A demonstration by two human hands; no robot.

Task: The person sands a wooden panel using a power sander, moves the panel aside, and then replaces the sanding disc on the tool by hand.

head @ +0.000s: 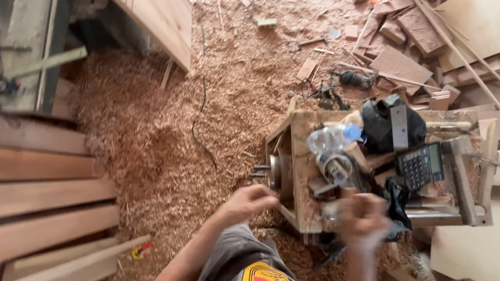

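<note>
Bright, even daylight; right hand point(361, 220) motion-blurred.

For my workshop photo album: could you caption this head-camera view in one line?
Two bare hands, left and blurred right, reach toward a cluttered small wooden box-like stand on a sawdust-covered floor.

Reddish sawdust point(159, 151) covers the floor. Long planks point(36, 197) lie stacked at the left, with a grey machine point(23, 55) above them. A wide board point(161, 17) leans near the top. Offcuts point(416, 40) pile up at the upper right. Daylight is even and soft.
</note>
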